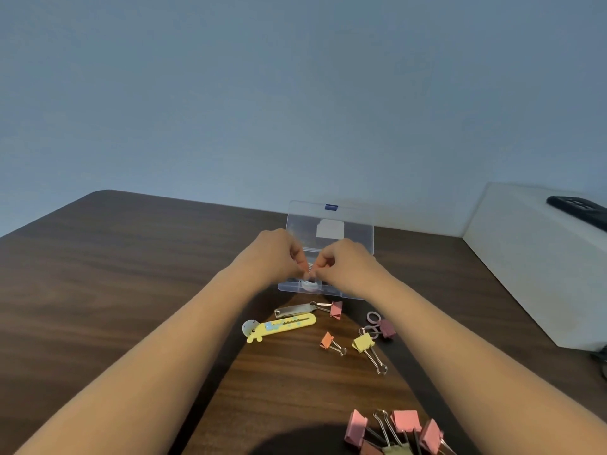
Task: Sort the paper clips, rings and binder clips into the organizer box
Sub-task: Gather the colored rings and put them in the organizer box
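The clear organizer box [364, 239] stands open on the brown table, lid raised. Both hands hover over its front part. My left hand [274, 254] and my right hand [345, 261] have curled fingers and pinch a small pale ring [309, 270] between them; the item is tiny and partly hidden. Pale rings [310, 285] lie in a front compartment. In front of the box lie loose binder clips: pink [336, 309], orange [326, 341], yellow [364, 343], dark pink [387, 328]. A pink ring [373, 316] lies beside them. Several pink binder clips [405, 421] are piled near the bottom edge.
A yellow cartoon-shaped utility cutter [279, 326] and a metal nail clipper [295, 311] lie just in front of the box. A white box [532, 257] with a dark phone [581, 210] on top stands at the right. A blue-grey wall rises behind the table.
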